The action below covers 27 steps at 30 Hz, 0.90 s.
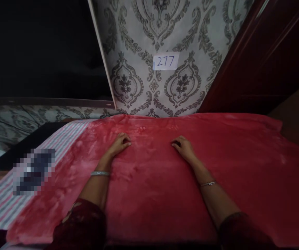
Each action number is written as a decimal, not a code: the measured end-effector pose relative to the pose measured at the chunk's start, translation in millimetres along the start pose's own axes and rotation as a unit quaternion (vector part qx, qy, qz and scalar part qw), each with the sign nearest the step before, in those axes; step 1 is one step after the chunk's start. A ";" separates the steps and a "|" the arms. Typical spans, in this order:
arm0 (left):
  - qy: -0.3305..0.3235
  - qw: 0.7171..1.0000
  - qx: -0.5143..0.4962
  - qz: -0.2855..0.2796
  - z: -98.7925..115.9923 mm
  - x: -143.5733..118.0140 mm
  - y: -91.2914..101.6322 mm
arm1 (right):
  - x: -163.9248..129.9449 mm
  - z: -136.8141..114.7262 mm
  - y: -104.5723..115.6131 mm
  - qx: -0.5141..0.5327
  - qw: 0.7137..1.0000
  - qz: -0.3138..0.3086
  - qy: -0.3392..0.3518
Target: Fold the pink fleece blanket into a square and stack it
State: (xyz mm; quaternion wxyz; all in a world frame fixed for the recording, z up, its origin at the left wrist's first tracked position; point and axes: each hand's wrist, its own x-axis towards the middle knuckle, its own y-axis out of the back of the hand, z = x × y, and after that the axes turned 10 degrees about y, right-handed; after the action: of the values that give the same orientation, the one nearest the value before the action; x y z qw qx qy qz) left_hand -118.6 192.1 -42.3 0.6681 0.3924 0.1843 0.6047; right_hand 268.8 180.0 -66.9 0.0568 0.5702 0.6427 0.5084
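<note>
The red blanket (160, 194) lies spread directly in front of the person, its far edge against or just beside the wall and its surface broken by shallow creases. The left hand (118, 143) and right hand (184, 146) are placed over its middle, well apart, thumbs facing inward. On each hand the fingers are curled, with a small gap to the thumb; nothing is visible in either grip. Contact between fingertips and pile cannot be confirmed in this dim view.

The step in hand appears to be positioning both hands on the blanket. Moving the cloth from here would call for a fuller pinch; smoothing it would call for flattened palms.

The striped cloth (72, 132) borders the blanket on the left and carries a pixelated dark object (34, 172), an apparent obstruction to work on that side. Beyond stands a dark screen (45, 52). The patterned wall (153, 85), bearing a paper label (166, 61) marked 277, limits far reach. A dark red panel (256, 52) rises at the right.
</note>
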 end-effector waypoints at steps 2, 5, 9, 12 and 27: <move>0.002 1.000 0.024 0.010 2.4 0.5 -2.2 | -0.2 -0.9 -0.4 -0.023 1.000 -0.014 0.004; 0.012 0.999 0.043 0.031 8.2 0.4 -6.4 | 0.7 -5.5 -2.5 -0.063 0.998 -0.024 0.000; 0.018 0.997 0.052 0.060 15.7 -1.6 -6.0 | 2.9 -13.4 -1.1 -0.111 0.993 -0.028 -0.005; 0.021 0.995 0.057 0.080 20.7 -4.2 0.1 | 3.7 -18.0 2.0 -0.124 0.992 0.008 0.003; 0.041 0.982 0.112 0.149 58.6 -16.7 16.3 | -1.6 -26.5 16.6 -0.056 0.995 0.077 0.011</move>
State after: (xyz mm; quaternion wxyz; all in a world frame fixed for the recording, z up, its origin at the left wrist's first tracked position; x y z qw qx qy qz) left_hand -90.6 157.9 2.7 0.5141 0.4628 0.2181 0.6885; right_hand 263.3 160.4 -43.2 0.0418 0.6083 0.5679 0.5529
